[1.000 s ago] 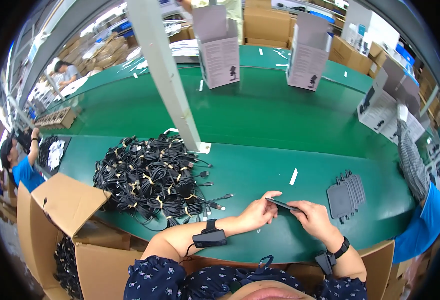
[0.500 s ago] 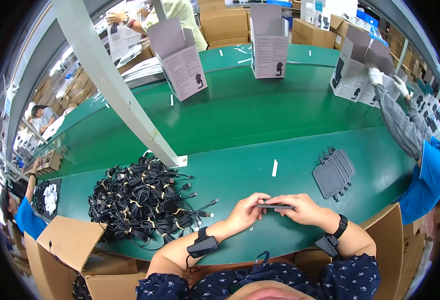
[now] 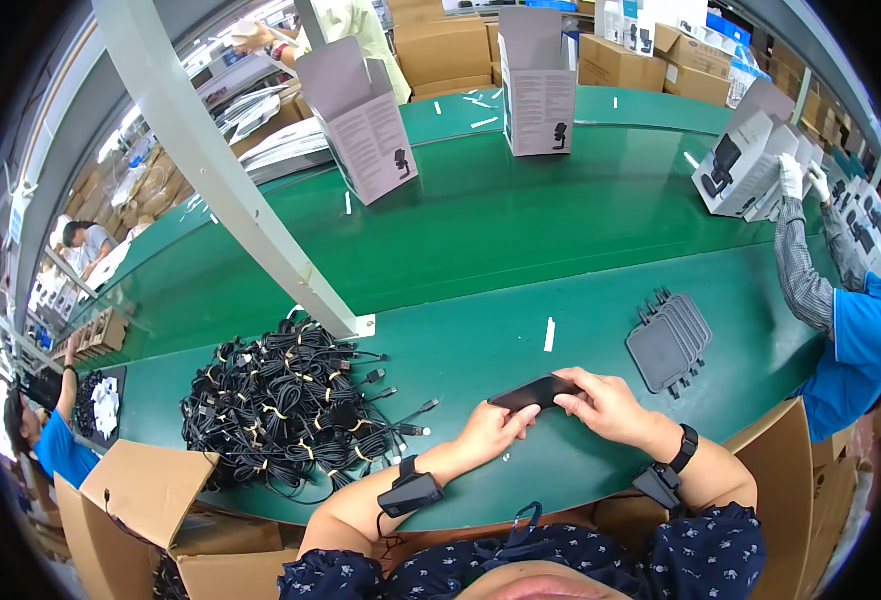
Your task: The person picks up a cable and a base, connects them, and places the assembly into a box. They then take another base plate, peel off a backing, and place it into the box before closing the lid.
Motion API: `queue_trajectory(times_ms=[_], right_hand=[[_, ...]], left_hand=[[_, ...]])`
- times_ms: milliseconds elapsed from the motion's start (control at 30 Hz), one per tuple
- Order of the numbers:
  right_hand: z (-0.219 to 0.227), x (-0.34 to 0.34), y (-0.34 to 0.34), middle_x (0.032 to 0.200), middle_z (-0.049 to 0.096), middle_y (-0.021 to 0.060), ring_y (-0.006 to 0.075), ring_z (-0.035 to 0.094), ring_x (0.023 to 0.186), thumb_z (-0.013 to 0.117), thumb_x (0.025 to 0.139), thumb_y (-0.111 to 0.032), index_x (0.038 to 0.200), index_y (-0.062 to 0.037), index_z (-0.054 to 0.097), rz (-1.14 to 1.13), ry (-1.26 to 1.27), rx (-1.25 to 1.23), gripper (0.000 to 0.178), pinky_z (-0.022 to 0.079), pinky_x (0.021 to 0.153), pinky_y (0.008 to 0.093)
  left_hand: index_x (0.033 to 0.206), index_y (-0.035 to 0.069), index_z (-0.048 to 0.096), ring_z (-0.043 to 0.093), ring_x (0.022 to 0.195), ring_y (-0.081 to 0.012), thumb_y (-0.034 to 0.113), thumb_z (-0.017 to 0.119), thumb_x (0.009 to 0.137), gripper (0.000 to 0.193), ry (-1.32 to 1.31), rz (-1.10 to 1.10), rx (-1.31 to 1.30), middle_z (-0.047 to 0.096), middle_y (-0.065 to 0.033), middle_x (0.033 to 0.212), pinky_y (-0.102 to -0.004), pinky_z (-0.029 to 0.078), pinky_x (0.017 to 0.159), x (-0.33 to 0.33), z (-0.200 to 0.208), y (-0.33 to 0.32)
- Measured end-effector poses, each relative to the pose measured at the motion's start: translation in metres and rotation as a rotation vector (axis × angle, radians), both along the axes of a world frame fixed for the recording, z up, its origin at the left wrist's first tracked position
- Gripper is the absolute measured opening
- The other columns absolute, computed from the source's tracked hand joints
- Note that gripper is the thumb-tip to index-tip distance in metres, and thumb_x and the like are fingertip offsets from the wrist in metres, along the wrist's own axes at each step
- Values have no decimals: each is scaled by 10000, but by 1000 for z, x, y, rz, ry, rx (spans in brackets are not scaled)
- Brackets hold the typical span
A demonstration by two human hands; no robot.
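A dark flat rectangular plate (image 3: 534, 394) is held level above the green table by both hands. My left hand (image 3: 497, 428) grips its left end, thumb on top. At the opposite end, my right hand (image 3: 603, 404) pinches the plate between thumb and fingers. Right of my hands lies an overlapping row of dark grey plates (image 3: 668, 342) with small tabs along their edges. Left of my left hand is a big heap of black cables (image 3: 280, 405), bundled with tan ties.
A slanted metal post (image 3: 230, 180) stands on the table beyond the cables. Open printed boxes (image 3: 365, 140) stand on the green belt (image 3: 520, 215). Cardboard cartons (image 3: 150, 485) flank me. A co-worker's gloved hands (image 3: 792, 178) handle boxes at right. A white strip (image 3: 549, 334) lies ahead.
The plate has tilted from nearly edge-on so its broad face shows, and my hands have shifted their hold slightly. At right, the co-worker's boxes and gloved hands have moved further right.
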State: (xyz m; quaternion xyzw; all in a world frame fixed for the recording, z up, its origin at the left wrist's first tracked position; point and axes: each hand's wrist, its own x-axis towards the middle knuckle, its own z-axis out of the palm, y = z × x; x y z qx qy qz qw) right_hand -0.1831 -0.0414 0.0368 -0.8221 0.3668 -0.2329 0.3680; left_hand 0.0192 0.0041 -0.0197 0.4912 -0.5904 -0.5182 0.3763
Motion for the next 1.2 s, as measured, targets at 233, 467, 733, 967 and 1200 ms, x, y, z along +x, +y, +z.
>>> queue_trajectory(times_ms=[233, 467, 733, 967, 1200], right_hand=[[-4, -2, -3, 707, 613, 73, 176, 608, 596, 572, 877, -162, 1046, -50, 554, 20, 22, -219, 204, 473, 544, 285], [6, 1, 2, 683, 599, 54, 144, 590, 581, 573, 873, -147, 1008, -44, 568, -33, -8, 40, 170, 461, 530, 270], [8, 1, -2, 750, 622, 70, 253, 613, 650, 589, 851, -252, 909, -87, 610, -155, 74, -216, 176, 481, 561, 336], [5, -3, -3, 745, 612, 94, 298, 601, 664, 576, 851, -287, 827, -74, 585, -64, 149, -290, 214, 475, 555, 383], [0, -3, -1, 607, 558, 99, 301, 567, 568, 578, 853, -379, 735, -58, 477, 116, 156, -95, 357, 419, 493, 387]], left_hand=[[833, 20, 593, 492, 539, -45, 149, 534, 905, 159, -15, -61, 26, 557, 4, 650, -200, 391, 465, 1, 6, 2], [848, 17, 595, 508, 558, -41, 84, 549, 881, 88, -52, -67, 50, 561, 4, 665, -196, 395, 469, 3, -6, 1], [1010, 28, 522, 536, 549, -74, 182, 472, 937, 178, 108, -46, 75, 586, -33, 734, -199, 401, 455, 4, 14, 0], [1068, 14, 402, 567, 591, -115, 261, 358, 980, 266, 366, 18, 108, 573, -97, 799, -183, 423, 456, 8, 12, -5], [1267, 14, 262, 542, 598, -94, 206, 499, 929, 455, 352, -33, 87, 553, -64, 785, -184, 402, 473, 5, 10, -3]])
